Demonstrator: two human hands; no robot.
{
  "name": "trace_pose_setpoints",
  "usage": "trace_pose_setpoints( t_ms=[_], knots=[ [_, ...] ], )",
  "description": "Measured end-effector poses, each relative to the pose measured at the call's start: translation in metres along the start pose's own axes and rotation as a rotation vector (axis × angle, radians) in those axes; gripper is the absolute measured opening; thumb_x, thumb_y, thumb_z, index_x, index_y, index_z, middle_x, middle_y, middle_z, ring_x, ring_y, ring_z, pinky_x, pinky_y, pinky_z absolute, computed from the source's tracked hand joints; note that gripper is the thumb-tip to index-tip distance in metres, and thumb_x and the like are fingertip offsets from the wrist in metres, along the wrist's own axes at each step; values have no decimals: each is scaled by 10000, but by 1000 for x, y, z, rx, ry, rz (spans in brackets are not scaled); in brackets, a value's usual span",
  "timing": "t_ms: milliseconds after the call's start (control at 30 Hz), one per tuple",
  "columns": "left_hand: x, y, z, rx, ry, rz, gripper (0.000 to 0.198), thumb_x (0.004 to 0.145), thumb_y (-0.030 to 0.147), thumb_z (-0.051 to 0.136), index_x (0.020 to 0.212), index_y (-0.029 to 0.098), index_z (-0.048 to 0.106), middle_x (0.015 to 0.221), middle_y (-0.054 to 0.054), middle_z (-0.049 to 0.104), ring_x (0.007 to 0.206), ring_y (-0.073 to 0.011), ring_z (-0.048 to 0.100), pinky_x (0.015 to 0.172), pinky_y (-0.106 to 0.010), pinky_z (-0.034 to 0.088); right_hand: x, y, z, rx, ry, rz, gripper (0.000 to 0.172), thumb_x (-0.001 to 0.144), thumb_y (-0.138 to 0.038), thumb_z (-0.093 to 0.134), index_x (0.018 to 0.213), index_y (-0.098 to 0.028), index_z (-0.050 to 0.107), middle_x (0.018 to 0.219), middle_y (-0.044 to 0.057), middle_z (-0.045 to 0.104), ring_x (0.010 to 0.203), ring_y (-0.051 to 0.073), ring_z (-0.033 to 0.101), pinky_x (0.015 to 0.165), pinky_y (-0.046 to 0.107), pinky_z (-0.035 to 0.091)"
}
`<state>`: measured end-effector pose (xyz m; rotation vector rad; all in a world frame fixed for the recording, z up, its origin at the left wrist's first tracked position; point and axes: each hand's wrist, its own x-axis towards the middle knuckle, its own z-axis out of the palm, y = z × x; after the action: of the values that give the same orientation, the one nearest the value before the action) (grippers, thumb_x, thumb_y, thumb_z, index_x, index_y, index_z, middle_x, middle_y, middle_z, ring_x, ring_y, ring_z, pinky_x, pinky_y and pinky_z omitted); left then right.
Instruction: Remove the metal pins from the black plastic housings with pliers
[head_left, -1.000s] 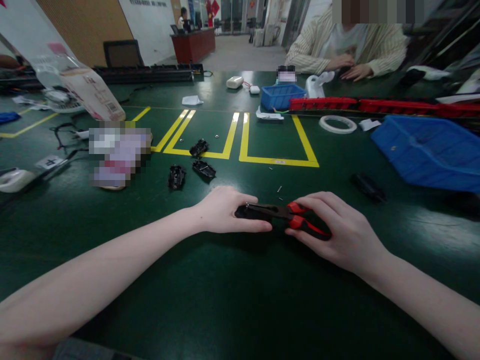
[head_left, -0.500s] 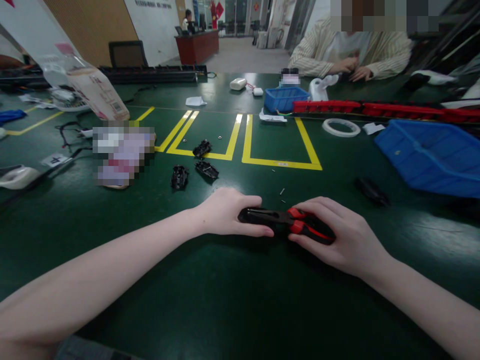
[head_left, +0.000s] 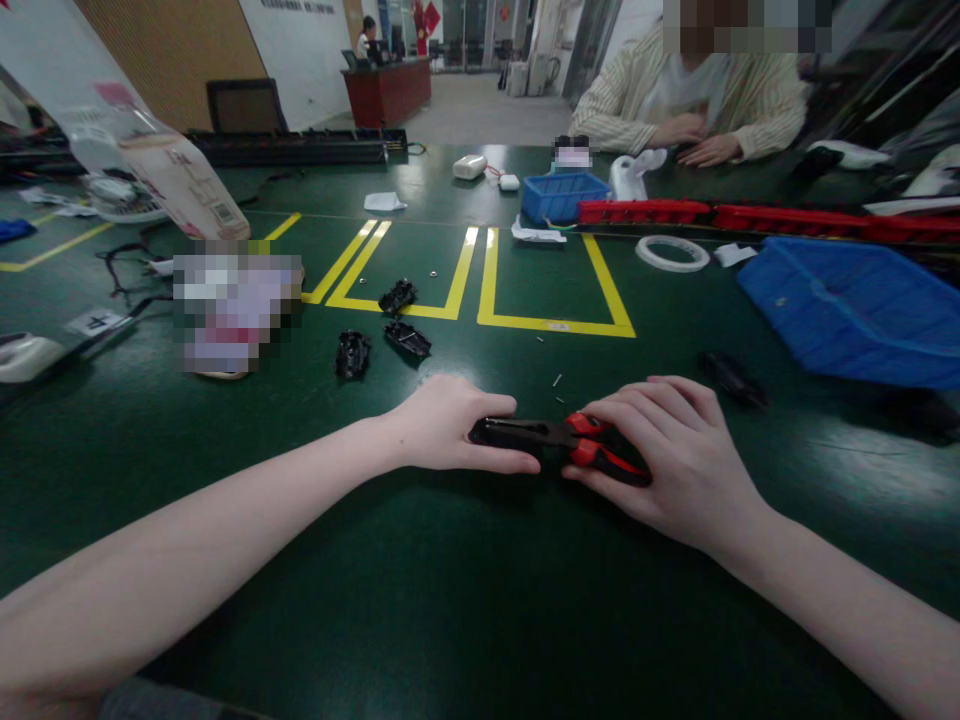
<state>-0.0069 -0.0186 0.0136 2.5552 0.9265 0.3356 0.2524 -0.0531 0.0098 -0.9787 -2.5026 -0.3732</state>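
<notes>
My right hand [head_left: 686,465] is wrapped round the red-and-black handles of a pair of pliers [head_left: 589,453]. The jaws point left, into the grasp of my left hand [head_left: 446,425]. Between its thumb and forefinger is a small black plastic part [head_left: 475,433], mostly hidden by the fingers and the jaws. I cannot tell exactly where the jaws grip it. Just beyond the pliers lie thin metal pins [head_left: 557,380]. Farther left rest three black plastic parts, one of them a ribbed shell [head_left: 352,355] with its hollow side up.
A blue bin [head_left: 847,310] and a dark part [head_left: 731,378] lie to the right. Behind are a tape roll [head_left: 672,253], a small blue basket [head_left: 564,197] and a red strip [head_left: 780,217]. A bottle [head_left: 184,185] and phone [head_left: 247,315] occupy the left. Another person [head_left: 697,110] sits opposite.
The view has shifted slightly, moving the scene a little left. My right hand's fingers have lifted and shifted on the plier handles. My left hand keeps its hold.
</notes>
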Motion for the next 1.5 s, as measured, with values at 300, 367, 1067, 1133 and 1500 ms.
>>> trace_pose_setpoints(
  t_ms=[300, 367, 1067, 1133, 1500],
  knots=[
    [-2, 1, 1, 29, 70, 85, 485, 801, 661, 588, 761, 179, 555, 586, 41, 515, 522, -110, 460, 525, -222, 257, -2, 1, 0, 88, 5, -44, 425, 838, -493, 619, 1046, -124, 586, 921, 131, 676, 854, 261, 602, 759, 418, 475],
    [-3, 2, 2, 61, 115, 101, 480, 794, 656, 603, 757, 179, 552, 586, 43, 521, 521, -109, 454, 534, -223, 268, -2, 1, 0, 109, 1, -44, 428, 833, -476, 632, 1059, -117, 580, 928, 136, 666, 852, 251, 595, 725, 388, 495],
    [-2, 1, 1, 77, 62, 87, 502, 805, 678, 575, 780, 177, 564, 597, 32, 537, 520, -117, 466, 515, -228, 248, -2, -2, -1, 252, -92, 44, 380, 860, -459, 599, 1069, -144, 565, 954, 121, 642, 781, 208, 631, 639, 333, 548],
    [-3, 2, 1, 80, 78, 72, 491, 802, 668, 591, 796, 177, 578, 607, 29, 556, 527, -122, 480, 524, -229, 267, -2, -2, -2, 265, -88, 54, 374, 863, -462, 594, 1066, -149, 563, 955, 118, 641, 786, 206, 632, 642, 331, 548],
    [-4, 4, -4, -217, -2, 65, 455, 835, 515, 657, 1172, 214, 607, 955, -25, 712, 777, -159, 657, 662, -244, 431, 1, -1, -2, 292, -83, 91, 361, 841, -452, 632, 1055, -170, 562, 958, 103, 639, 808, 203, 628, 650, 331, 546]
  ],
)
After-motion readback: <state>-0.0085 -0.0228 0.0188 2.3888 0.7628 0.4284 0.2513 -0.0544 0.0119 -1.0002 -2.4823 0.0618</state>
